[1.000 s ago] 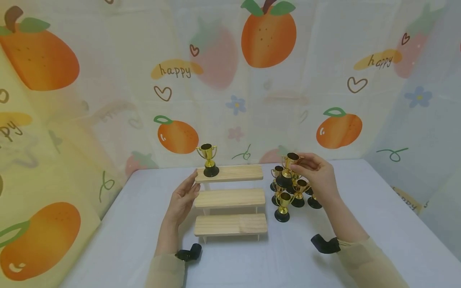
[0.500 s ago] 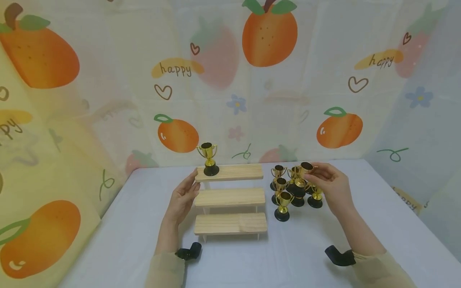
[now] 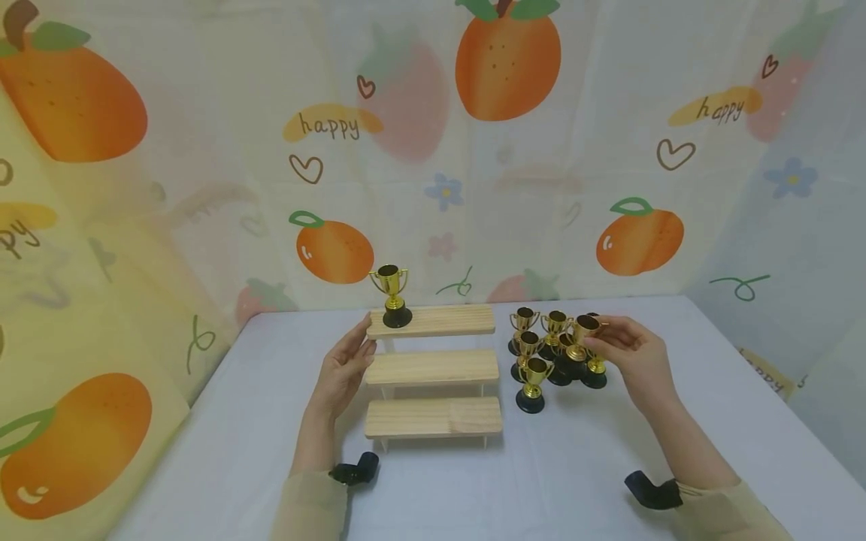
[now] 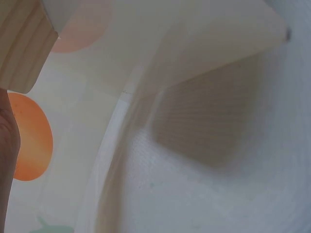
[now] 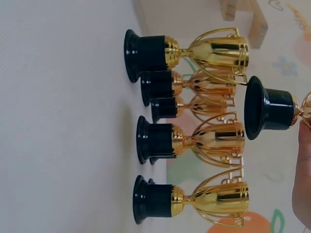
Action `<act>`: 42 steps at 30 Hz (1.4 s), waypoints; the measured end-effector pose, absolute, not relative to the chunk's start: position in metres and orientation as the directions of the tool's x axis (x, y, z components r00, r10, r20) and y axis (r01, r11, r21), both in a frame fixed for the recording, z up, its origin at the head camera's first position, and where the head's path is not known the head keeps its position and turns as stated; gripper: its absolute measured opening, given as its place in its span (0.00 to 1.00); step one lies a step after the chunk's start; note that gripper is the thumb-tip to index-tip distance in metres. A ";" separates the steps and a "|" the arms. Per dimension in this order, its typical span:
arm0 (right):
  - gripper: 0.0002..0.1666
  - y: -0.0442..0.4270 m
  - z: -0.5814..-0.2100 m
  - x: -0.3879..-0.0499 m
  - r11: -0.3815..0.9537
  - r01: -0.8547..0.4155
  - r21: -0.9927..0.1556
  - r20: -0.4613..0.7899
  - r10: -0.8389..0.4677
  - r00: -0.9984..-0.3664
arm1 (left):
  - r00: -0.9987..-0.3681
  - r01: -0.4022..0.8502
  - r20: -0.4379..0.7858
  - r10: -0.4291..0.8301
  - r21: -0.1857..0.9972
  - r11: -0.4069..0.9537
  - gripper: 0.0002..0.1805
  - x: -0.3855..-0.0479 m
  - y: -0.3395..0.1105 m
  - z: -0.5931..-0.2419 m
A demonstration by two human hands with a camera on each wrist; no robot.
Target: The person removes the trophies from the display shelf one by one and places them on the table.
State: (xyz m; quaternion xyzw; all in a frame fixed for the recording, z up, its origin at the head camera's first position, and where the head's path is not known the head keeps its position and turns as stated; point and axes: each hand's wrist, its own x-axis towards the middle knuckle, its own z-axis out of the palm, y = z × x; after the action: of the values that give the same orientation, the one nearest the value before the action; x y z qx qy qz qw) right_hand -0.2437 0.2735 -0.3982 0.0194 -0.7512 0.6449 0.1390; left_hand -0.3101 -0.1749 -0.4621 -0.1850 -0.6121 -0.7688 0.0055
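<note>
My right hand [image 3: 636, 357] pinches a small gold trophy cup [image 3: 585, 327] with a black base. In the right wrist view the base of this held trophy [image 5: 274, 109] is raised higher than the standing trophies [image 5: 214, 136]. Several like trophies [image 3: 533, 385] stand grouped on the table under and beside it. My left hand [image 3: 343, 368] holds the left end of a three-tier wooden display riser [image 3: 443, 321] at its top board. One trophy [image 3: 392, 293] stands on that top board at the left. In the left wrist view the board's end [image 4: 26, 48] shows, while most of the hand is out of frame.
A white cloth covers the table [image 3: 433, 496]. The riser's middle board [image 3: 433, 368] and lowest board [image 3: 433, 418] step down toward me. A fruit-patterned curtain [image 3: 433, 195] hangs behind and along the sides. Each wrist carries a black camera mount [image 3: 652, 492].
My right hand has carried its trophy rightward and down, over the right part of the trophy group. My left hand has stayed at the riser, and the trophy on top has not moved.
</note>
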 end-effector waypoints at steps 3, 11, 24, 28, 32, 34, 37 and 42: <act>0.17 0.277 -0.401 -0.244 0.153 -0.213 -0.965 0.236 0.152 -0.960 | -0.933 0.233 0.289 0.215 0.940 -0.250 0.37 -0.310 -0.175 -0.462; 0.17 0.284 -0.408 -0.243 0.105 -0.224 -0.969 0.238 0.154 -0.959 | -0.931 0.227 0.289 0.222 0.937 -0.264 0.36 -0.310 -0.176 -0.462; 0.19 0.292 -0.425 -0.245 0.215 -0.136 -0.967 0.153 0.064 -0.986 | -0.941 0.211 0.265 0.210 0.945 -0.249 0.36 -0.309 -0.174 -0.459; 0.20 0.294 -0.429 -0.247 0.260 -0.113 -0.959 0.129 0.046 -0.991 | -0.943 0.203 0.258 0.211 0.947 -0.248 0.36 -0.309 -0.174 -0.459; 0.20 0.295 -0.433 -0.248 0.268 -0.111 -0.957 0.122 0.023 -0.992 | -0.943 0.203 0.257 0.214 0.948 -0.244 0.36 -0.309 -0.174 -0.460; 0.19 0.296 -0.435 -0.249 0.260 -0.116 -0.959 0.122 0.006 -0.993 | -0.942 0.205 0.258 0.214 0.948 -0.242 0.36 -0.309 -0.174 -0.459; 0.17 0.296 -0.437 -0.250 0.254 -0.132 -0.958 0.131 -0.020 -0.991 | -0.938 0.219 0.273 0.215 0.945 -0.243 0.36 -0.310 -0.174 -0.460; 0.20 0.297 -0.440 -0.251 0.259 -0.161 -0.952 0.147 -0.072 -0.986 | -0.938 0.222 0.274 0.213 0.946 -0.236 0.36 -0.310 -0.174 -0.461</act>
State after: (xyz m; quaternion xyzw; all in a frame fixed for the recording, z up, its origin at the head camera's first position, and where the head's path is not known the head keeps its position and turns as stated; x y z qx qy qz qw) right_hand -0.2506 0.2975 -0.4404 0.0736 -0.7927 0.6041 0.0369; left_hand -0.3100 -0.1745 -0.4606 -0.1763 -0.6181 -0.7661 0.0030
